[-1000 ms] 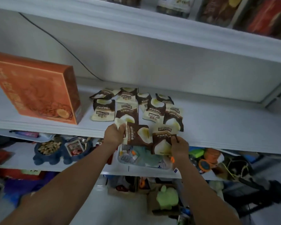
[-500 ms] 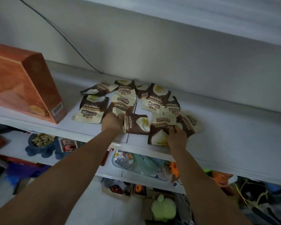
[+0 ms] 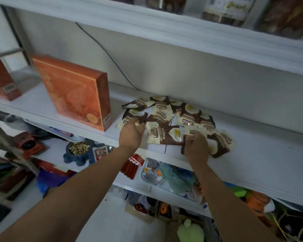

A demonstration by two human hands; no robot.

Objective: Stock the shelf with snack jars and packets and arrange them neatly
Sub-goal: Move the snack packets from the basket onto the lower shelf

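Note:
Several brown-and-cream snack packets (image 3: 164, 135) lie flat in a loose overlapping cluster on the white middle shelf (image 3: 262, 165). My left hand (image 3: 131, 134) reaches onto the shelf's front edge, and its relaxed fingers touch the front-left packet (image 3: 129, 115). My right hand (image 3: 196, 146) lies on top of a front packet (image 3: 188, 135), fingers spread over it. Another packet (image 3: 219, 144) sits just right of that hand. Snack jars (image 3: 224, 9) stand on the upper shelf, partly cut off by the frame.
An upright orange box (image 3: 73, 91) stands left of the packets, with a second one (image 3: 0, 81) at the far left. A black cable (image 3: 112, 62) runs down the back wall. On the lower shelf sit a blue bowl of nuts (image 3: 78, 148), red sausages (image 3: 131, 166) and a clear tray (image 3: 157, 177).
My left hand has let go of the centre packet and shifted left onto the front-left one. My right hand now lies flat over the front packets. The view has swung left and up.

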